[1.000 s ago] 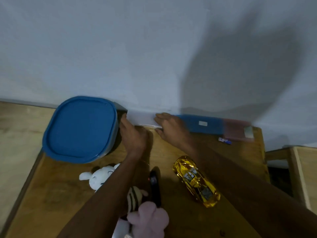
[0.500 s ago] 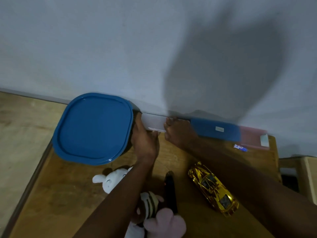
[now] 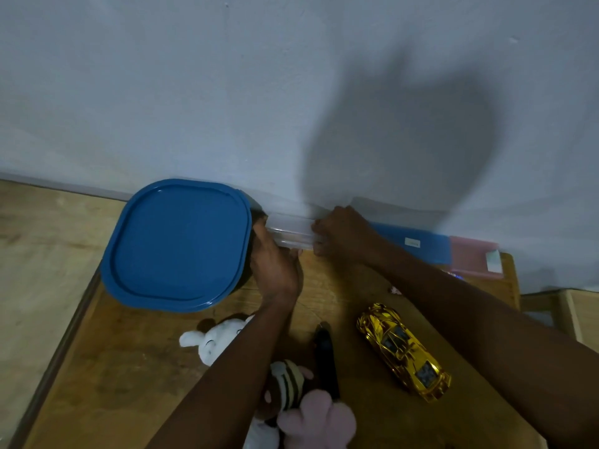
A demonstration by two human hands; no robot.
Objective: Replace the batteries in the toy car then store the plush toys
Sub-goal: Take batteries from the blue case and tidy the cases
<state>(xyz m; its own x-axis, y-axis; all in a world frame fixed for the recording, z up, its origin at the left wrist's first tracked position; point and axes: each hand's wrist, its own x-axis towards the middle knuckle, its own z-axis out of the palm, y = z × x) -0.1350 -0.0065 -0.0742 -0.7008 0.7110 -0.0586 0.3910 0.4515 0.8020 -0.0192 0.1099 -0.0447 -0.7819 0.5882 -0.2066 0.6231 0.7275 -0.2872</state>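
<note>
Toy car [image 3: 403, 351], gold and glossy, lay roof-up on the near right of the tabletop [image 3: 129, 367], with neither hand on it. Its underside was hidden, so nothing showed whether the battery cover had been opened; judging by that, the battery swap had not really begun.

In the head view, both hands were at the far edge against the wall, on a small clear box [image 3: 291, 230]. The left hand [image 3: 275, 267] gripped its left end, thumb along the near side. The right hand [image 3: 340, 234] had its fingers curled over the right end. What the box held was too dim to tell; it may have been the batteries.

A dark, slim tool [image 3: 325, 358], possibly a screwdriver, lay just left of the car.

Three plush toys, a white bunny [image 3: 214, 343], a striped one [image 3: 288, 380] and a pink one [image 3: 319, 422], sat loose at the near edge, partly under the left forearm. The blue-lidded container [image 3: 178, 244] at the far left was closed, so storing them was left to do as well.
</note>
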